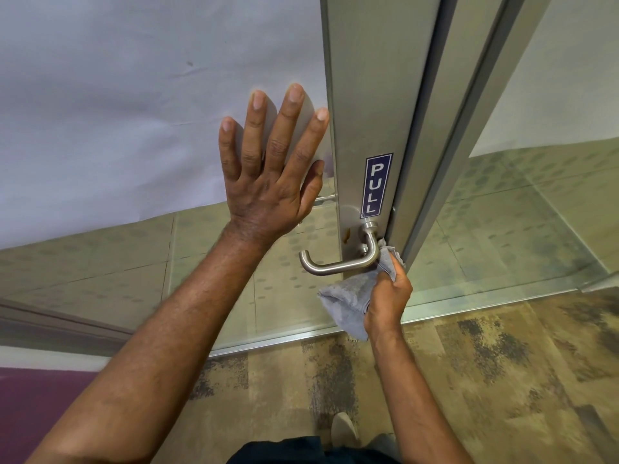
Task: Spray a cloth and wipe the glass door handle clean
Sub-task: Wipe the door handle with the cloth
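I am looking down from the head camera along two bare forearms toward a glass door. Far left, a strip of purple floor [37, 406] sits below the frosted glass panel [117, 105]. My left hand [268, 175] is spread flat against that panel, palm to the glass, all five fingers open and holding nothing, its fingertips just beside the metal door frame [375, 105]. Moving right, the frame runs top to bottom and carries a dark blue sticker [376, 185] reading PULL in white letters, set vertically. Directly below the sticker the brushed steel lever handle [338, 264] comes out of the frame, bends down, then runs leftward and ends in a small upturned curl. My right hand [388, 296] is closed around a bunched grey cloth [350, 304], pressing its upper fold against the bend of the handle at the right end, next to the frame's edge; the rest of the cloth hangs below the lever. Further right, a second glass panel [522, 236] shows patterned flooring beyond. Mottled brown carpet [495, 363] fills the lower right, and a light shoe [343, 430] pokes out beneath dark clothing at the bottom.
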A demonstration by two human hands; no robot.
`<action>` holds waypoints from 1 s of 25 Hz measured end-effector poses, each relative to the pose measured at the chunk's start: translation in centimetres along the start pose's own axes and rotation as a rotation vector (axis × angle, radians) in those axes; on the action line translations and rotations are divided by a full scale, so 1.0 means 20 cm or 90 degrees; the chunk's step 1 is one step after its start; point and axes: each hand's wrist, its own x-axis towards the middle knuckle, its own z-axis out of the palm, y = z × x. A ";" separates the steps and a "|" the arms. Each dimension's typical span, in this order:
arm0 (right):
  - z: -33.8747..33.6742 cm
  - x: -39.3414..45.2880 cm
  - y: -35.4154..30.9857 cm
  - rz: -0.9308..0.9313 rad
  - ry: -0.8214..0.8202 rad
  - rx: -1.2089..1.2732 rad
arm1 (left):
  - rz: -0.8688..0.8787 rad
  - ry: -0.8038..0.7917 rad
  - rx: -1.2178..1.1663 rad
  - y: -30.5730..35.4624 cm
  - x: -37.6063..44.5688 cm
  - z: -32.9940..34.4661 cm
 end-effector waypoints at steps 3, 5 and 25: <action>0.02 -0.02 -0.08 -0.060 -0.029 0.031 | 0.010 0.007 0.003 0.00 0.00 0.00; 0.02 0.00 -0.10 -0.088 -0.030 0.052 | 0.010 0.008 0.005 0.00 0.00 -0.01; -0.17 -0.03 -0.35 -0.037 -0.148 0.101 | 0.018 0.010 -0.007 0.01 0.02 -0.04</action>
